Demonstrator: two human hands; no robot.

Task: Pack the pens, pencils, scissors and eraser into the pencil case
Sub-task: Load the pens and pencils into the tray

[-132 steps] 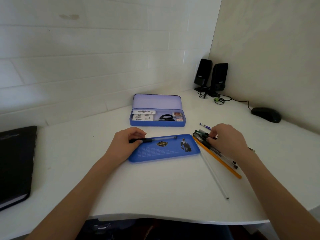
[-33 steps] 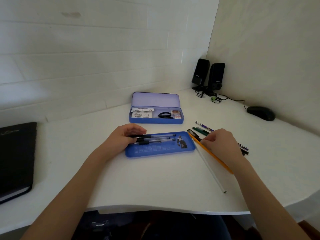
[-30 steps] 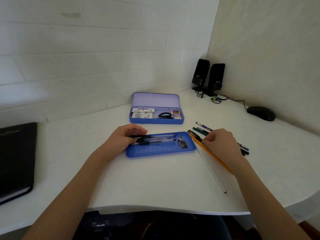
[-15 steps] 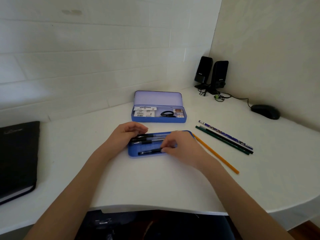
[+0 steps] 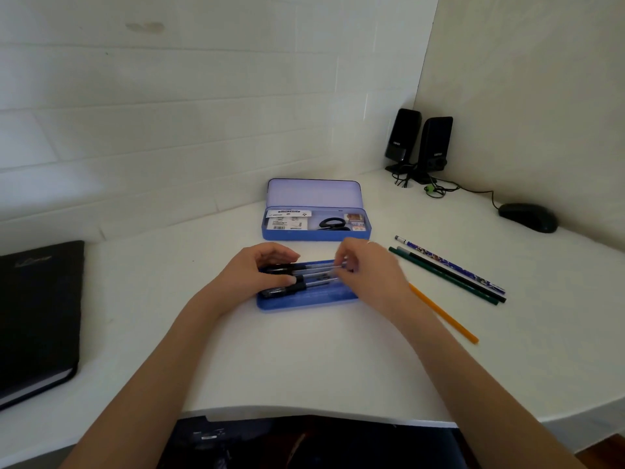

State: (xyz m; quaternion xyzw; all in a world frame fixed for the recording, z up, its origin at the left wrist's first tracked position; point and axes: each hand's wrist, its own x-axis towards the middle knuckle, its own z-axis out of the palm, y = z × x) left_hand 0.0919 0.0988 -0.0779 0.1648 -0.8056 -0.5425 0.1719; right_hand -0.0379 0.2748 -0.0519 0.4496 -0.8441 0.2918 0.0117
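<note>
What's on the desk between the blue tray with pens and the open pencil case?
Nothing: in the head view, bare white desk separates the tray from the pencil case.

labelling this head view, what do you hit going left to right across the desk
black notebook → left hand → right hand → orange pencil → black mouse

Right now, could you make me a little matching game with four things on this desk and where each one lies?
Things:
1. scissors
2. orange pencil
3. computer mouse
4. black notebook

Places:
A. far left edge of the desk
B. inside the open pencil case
C. far right, near the wall
D. loose on the desk by the right forearm

Pairs: 1-B, 2-D, 3-C, 4-A
</note>
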